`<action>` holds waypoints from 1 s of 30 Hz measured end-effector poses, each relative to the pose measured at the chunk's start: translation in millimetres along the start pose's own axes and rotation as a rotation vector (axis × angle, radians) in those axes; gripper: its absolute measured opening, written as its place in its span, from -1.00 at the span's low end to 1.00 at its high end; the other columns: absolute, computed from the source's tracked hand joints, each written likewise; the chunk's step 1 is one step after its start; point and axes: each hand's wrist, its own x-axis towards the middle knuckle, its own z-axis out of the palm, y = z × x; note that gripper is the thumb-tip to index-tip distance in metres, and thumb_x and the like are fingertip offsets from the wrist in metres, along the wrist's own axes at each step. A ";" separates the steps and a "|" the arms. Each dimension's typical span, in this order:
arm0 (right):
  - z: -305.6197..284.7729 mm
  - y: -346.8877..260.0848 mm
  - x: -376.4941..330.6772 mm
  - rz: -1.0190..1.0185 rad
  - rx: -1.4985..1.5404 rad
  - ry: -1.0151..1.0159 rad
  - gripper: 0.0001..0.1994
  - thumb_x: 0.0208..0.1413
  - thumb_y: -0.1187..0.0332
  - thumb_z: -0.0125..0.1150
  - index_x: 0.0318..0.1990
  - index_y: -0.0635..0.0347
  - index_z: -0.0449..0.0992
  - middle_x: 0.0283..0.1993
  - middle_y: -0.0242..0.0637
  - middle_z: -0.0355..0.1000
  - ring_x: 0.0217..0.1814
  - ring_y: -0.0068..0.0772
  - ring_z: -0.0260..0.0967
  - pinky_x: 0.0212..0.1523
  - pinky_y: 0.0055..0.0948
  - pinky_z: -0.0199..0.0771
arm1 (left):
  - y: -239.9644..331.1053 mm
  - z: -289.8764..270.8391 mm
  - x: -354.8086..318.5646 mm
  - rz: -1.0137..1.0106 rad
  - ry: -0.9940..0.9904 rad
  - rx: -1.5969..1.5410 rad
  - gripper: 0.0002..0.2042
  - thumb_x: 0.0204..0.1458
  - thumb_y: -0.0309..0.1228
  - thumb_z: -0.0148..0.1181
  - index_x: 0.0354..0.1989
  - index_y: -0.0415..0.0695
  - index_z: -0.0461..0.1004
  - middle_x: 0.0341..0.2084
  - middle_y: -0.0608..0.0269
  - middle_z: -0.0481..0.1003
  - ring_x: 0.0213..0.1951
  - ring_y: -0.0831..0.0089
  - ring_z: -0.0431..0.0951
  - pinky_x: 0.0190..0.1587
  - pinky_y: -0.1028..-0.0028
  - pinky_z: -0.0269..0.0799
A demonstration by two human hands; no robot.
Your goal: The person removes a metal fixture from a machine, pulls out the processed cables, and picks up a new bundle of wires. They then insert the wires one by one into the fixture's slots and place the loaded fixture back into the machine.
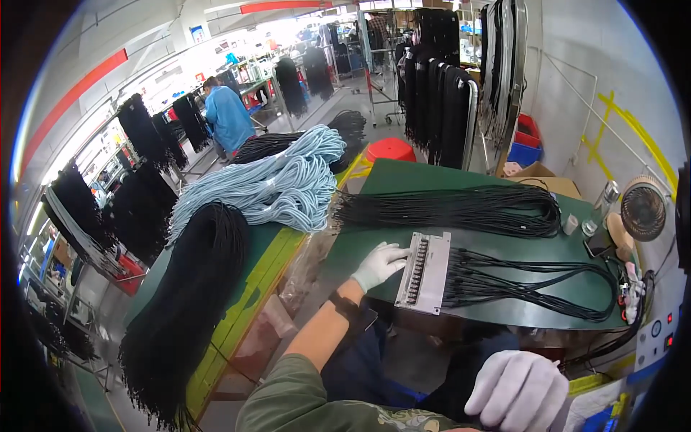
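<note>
My left hand (381,265), in a white glove, reaches to the near-left edge of a flat metal fixture (434,277). Its fingers are stretched out against that edge, and I see nothing held in them. A row of dark connector ends lines the fixture's left side. From its right side a looped bunch of black cables (533,277) runs out over the green table (403,176). Low in the view, near my body, my right hand (517,389) is also white-gloved, with fingers curled in. The palm is hidden, so whatever it may hold does not show.
A long black cable bundle (446,210) lies behind the fixture. Light-blue cable coils (266,183) and a black bundle (191,302) cover the left table. A red stool (390,150), a small fan (643,207) and hanging cable racks (439,101) stand around. A person in blue (227,119) is farther back.
</note>
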 end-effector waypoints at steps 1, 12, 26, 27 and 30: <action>-1.1 0.1 0.9 0.000 0.004 0.000 -0.79 0.26 0.30 0.19 -0.02 0.12 0.57 0.06 -0.18 0.50 -0.05 -0.06 0.50 -0.08 -0.08 0.63 | 0.0 -0.8 -0.9 -0.003 0.002 0.001 -0.61 0.22 -0.19 0.14 0.21 0.05 0.50 0.10 0.10 0.53 0.27 0.09 0.37 0.42 0.11 0.02; -4.6 24.5 -11.9 0.169 0.160 -0.249 -0.65 0.28 0.24 0.16 -0.40 0.41 0.56 -0.35 -0.02 0.54 -0.36 -0.01 0.50 -0.36 -0.19 0.54 | 2.4 10.0 5.4 0.005 0.010 -0.040 -0.59 0.19 -0.10 0.14 0.19 0.09 0.52 0.11 0.05 0.52 0.27 0.10 0.38 0.42 0.11 0.04; -107.9 27.3 -222.5 1.149 -0.141 0.699 -0.56 0.19 0.05 0.29 -0.41 0.37 0.62 -0.45 -0.16 0.55 -0.45 -0.38 0.49 -0.36 -0.44 0.49 | 1.7 3.1 -0.8 -0.028 -0.002 -0.031 -0.60 0.22 -0.14 0.13 0.19 0.04 0.52 0.11 0.12 0.53 0.28 0.10 0.36 0.41 0.11 0.04; -106.8 28.1 -223.3 1.150 -0.138 0.702 -0.56 0.19 0.05 0.29 -0.41 0.37 0.62 -0.45 -0.16 0.55 -0.45 -0.38 0.49 -0.36 -0.44 0.49 | 1.0 2.6 -0.3 -0.025 0.009 -0.033 -0.59 0.21 -0.11 0.12 0.18 0.05 0.53 0.11 0.10 0.53 0.28 0.11 0.37 0.42 0.11 0.04; -103.2 32.4 -222.9 1.272 -0.225 0.629 -0.56 0.19 0.05 0.30 -0.39 0.37 0.63 -0.44 -0.19 0.56 -0.50 -0.45 0.48 -0.39 -0.48 0.49 | 1.2 2.7 -0.1 -0.017 0.018 -0.043 -0.59 0.21 -0.09 0.11 0.17 0.07 0.54 0.11 0.08 0.53 0.28 0.11 0.37 0.42 0.10 0.03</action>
